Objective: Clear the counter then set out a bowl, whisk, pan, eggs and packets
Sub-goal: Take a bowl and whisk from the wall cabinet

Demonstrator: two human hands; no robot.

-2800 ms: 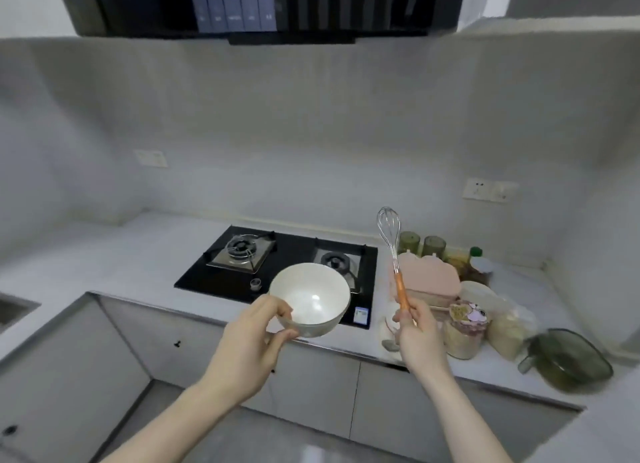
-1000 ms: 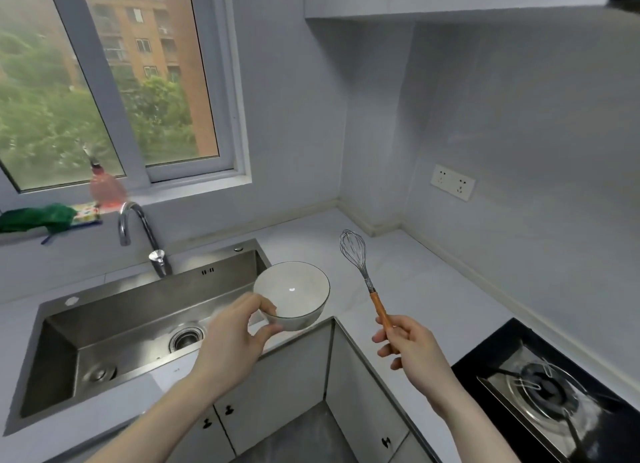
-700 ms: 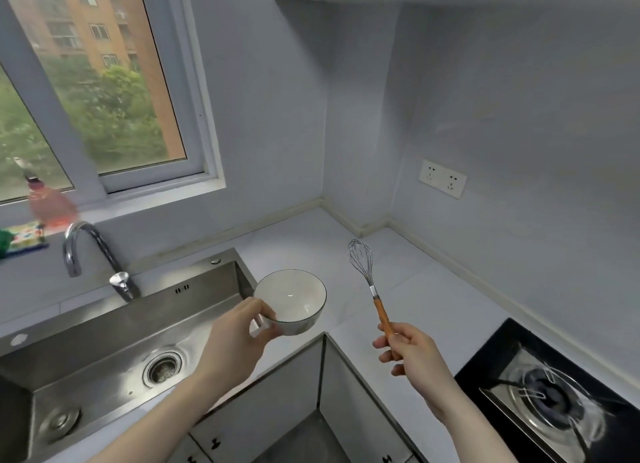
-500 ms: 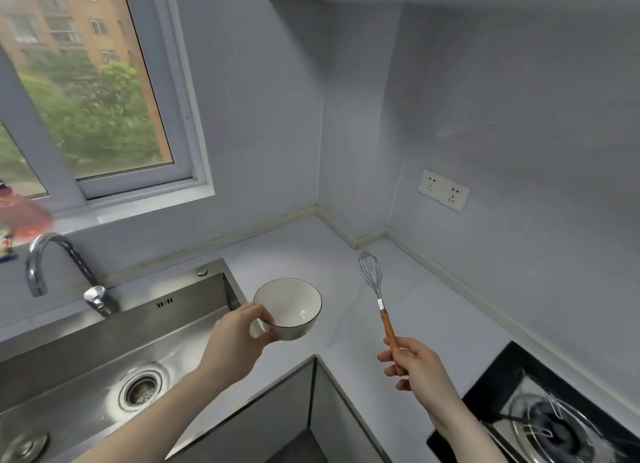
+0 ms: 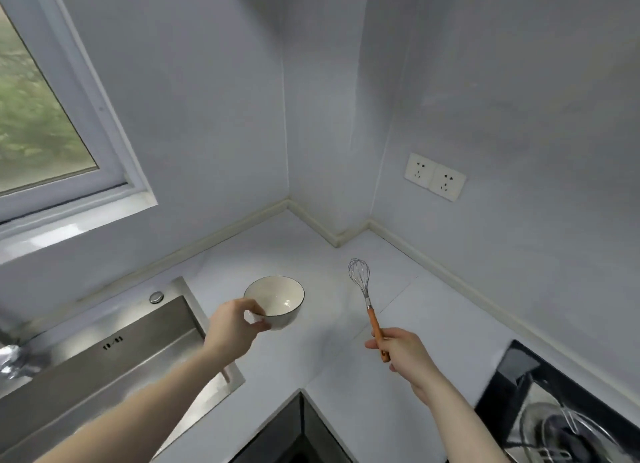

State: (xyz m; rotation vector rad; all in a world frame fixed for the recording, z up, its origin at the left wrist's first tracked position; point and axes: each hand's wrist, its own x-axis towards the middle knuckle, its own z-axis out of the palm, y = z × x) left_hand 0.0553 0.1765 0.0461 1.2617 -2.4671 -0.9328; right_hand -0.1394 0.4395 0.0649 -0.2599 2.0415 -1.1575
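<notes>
Bowl (image 5: 275,298) — white, pinched at rim by left hand (image 5: 232,329); whisk (image 5: 364,296) — upright, gripped by right hand (image 5: 403,355), over bench (image 5: 433,327).

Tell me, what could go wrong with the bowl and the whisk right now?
The left hand pinches the bowl only at its rim, so it might tip or slip and crack on the counter. The sink edge is close beside it, so the bowl could slide in if set too near. The right hand holds the whisk low on its handle, wires up, so it could wobble.
</notes>
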